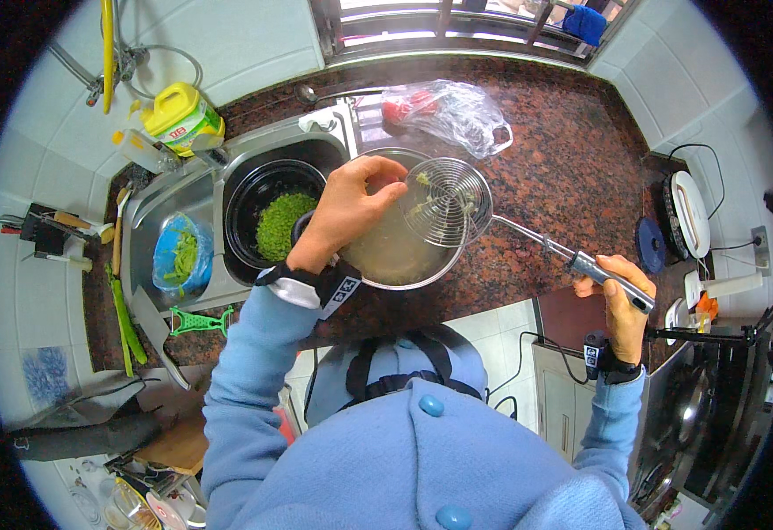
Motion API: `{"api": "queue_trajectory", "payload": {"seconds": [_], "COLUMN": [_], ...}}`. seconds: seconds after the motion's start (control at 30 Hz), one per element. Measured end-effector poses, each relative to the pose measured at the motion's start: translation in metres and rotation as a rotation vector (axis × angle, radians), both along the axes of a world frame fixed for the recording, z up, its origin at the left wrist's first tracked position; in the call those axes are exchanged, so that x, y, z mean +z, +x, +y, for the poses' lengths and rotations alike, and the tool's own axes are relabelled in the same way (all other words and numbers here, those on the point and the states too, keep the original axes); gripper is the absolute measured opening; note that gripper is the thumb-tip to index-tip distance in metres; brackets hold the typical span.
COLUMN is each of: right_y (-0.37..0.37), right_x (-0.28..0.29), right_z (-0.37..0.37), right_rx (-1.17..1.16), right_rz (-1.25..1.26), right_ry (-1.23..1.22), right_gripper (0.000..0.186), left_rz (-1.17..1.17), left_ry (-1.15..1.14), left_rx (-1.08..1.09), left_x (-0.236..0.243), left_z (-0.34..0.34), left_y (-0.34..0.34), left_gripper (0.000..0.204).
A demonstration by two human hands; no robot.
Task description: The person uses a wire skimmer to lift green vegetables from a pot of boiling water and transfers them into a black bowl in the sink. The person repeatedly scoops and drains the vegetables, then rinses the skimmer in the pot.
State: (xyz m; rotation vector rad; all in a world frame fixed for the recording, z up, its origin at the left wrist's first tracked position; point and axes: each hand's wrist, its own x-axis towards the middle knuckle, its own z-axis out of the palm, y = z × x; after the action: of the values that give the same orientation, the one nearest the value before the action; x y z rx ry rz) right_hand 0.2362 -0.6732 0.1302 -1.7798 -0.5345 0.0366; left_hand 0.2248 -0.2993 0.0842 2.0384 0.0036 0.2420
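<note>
My right hand [618, 296] is wrapped round the grey handle of a wire skimmer [450, 202]. Its spiral wire head is over a metal pot [397, 284] of cloudy liquid, with a few pale green bits stuck on the wires. My left hand [354, 205] reaches over the pot's left side, its thumb and fingertips drawn together by the skimmer's rim. Whatever is between those fingertips, if anything, is hidden. Left of that hand, a black pot [238, 201] stands in the sink basin with chopped green pieces [284, 226] inside, partly covered by my wrist.
A blue bag [171, 267] of green scraps lies in the left basin. Near it are a knife [158, 336], a green peeler [201, 321] and long green stalks [125, 322]. A clear plastic bag [448, 115] and a blue lid [649, 246] lie on the counter. A yellow jug [180, 119] stands behind the sink.
</note>
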Motion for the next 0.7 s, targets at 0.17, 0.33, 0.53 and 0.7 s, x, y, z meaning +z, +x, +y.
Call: {"api": "queue_trajectory", "payload": {"seconds": [0.17, 0.33, 0.53, 0.7], "right_y": [-0.001, -0.006, -0.015, -0.013], "right_x": [-0.002, 0.009, 0.016, 0.017], "right_z": [0.006, 0.018, 0.026, 0.027], "right_rx": [0.059, 0.090, 0.064, 0.106], "right_rz": [0.001, -0.047, -0.029, -0.051], "right_ry": [0.034, 0.029, 0.012, 0.008], "right_gripper": [0.036, 0.030, 0.030, 0.030], "left_rz": [0.049, -0.120, -0.313, -0.321], "left_ry": [-0.139, 0.106, 0.116, 0.340], "left_rx": [0.052, 0.232, 0.397, 0.365], "left_x": [-0.002, -0.014, -0.016, -0.014], "left_z": [-0.012, -0.029, -0.023, -0.032], "left_y": [-0.002, 0.003, -0.003, -0.003], "left_gripper": [0.037, 0.016, 0.013, 0.014]}}
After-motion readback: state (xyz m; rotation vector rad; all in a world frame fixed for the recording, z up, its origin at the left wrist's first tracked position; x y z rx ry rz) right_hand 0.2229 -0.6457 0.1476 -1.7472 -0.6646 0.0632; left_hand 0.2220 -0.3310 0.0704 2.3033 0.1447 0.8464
